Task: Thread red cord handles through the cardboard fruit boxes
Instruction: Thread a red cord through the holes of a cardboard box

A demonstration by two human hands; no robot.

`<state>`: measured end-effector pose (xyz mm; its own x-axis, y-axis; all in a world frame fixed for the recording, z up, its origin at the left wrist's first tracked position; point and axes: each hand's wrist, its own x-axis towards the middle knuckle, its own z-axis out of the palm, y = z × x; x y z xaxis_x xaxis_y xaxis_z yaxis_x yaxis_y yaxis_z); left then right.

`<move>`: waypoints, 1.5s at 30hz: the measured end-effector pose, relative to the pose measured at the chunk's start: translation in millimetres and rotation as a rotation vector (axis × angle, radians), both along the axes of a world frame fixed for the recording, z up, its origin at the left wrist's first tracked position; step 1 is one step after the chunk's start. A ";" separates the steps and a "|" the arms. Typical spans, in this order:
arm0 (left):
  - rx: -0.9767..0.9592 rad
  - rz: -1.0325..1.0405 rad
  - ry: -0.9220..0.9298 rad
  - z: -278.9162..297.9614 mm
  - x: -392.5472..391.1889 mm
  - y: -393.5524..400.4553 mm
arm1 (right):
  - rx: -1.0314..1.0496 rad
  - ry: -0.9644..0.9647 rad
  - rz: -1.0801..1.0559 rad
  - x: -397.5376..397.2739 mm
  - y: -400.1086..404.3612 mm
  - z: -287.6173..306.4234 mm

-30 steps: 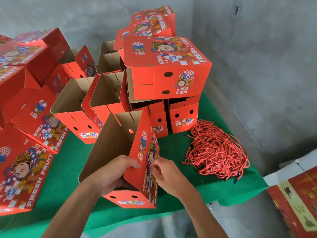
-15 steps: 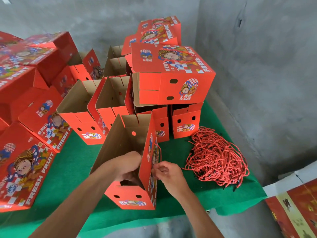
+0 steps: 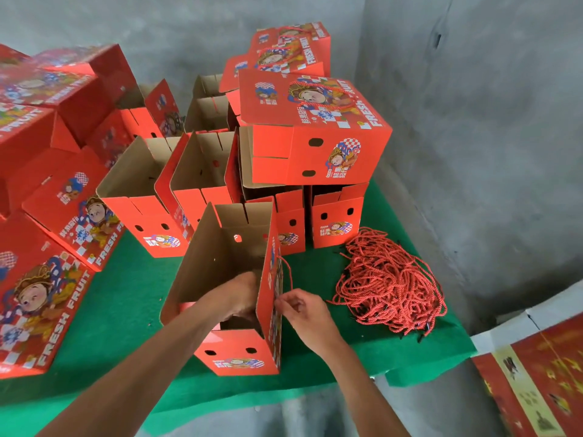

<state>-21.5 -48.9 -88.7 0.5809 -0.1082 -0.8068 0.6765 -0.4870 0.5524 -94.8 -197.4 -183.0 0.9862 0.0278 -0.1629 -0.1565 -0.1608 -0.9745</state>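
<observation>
Pinching a red cord (image 3: 286,272) against the outer wall of the open box (image 3: 239,310), the right hand (image 3: 303,313) feeds it inward — the left hand (image 3: 239,294), its grip hidden inside that box, likely must catch and pull the end through.
</observation>
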 end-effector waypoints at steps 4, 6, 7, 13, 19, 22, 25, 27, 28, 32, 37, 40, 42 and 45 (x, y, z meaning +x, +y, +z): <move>0.301 -0.513 -0.467 16.6 0.2 11.8 | -0.060 -0.027 -0.001 -1.1 -5.9 -4.0; 0.448 -0.665 -0.684 35.6 2.4 22.1 | -0.317 -0.098 -0.100 4.2 -22.9 -14.1; 0.506 -0.718 -0.787 45.4 5.4 28.1 | -0.476 -0.111 -0.131 8.0 -33.4 -20.6; 1.084 -1.199 -1.077 85.3 34.6 75.9 | -1.066 0.094 -0.020 18.9 -60.4 -69.8; 1.090 -1.289 -0.967 96.1 47.7 105.0 | -1.219 0.067 0.000 15.5 -56.6 -85.0; 1.082 -1.316 -0.908 106.8 42.7 103.9 | -1.242 0.021 0.037 17.2 -63.0 -83.0; 1.007 -1.233 -0.808 120.4 28.1 94.5 | -1.233 -0.050 0.154 18.9 -67.7 -81.0; 1.025 -1.212 -0.803 125.1 14.7 85.9 | -1.176 -0.119 0.130 15.6 -67.4 -76.5; 1.049 -1.196 -0.797 125.9 7.5 81.4 | -1.127 -0.146 0.073 13.7 -67.2 -73.9; 1.074 -1.148 -0.845 126.9 -11.0 69.0 | -0.722 -0.106 -0.242 11.7 -65.5 -61.1; 0.672 -1.067 -0.930 121.0 -15.4 63.2 | -0.221 -0.101 -0.449 12.9 -54.0 -28.5; 0.337 -0.866 -0.680 112.2 -18.8 58.2 | -0.101 -0.146 -0.459 10.2 -43.3 -4.6; 0.165 -0.728 -0.592 104.1 -18.6 55.9 | -0.080 -0.147 -0.361 8.1 -30.9 7.8; 0.072 -0.614 -0.513 86.9 -11.8 50.9 | -0.103 -0.147 -0.216 8.6 -5.6 11.9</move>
<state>-33.4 2.0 -1.8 0.7345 -0.4870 -0.4726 -0.0535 -0.7358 0.6751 -86.2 -203.0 -171.1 0.9807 -0.1954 -0.0084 -0.0558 -0.2384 -0.9696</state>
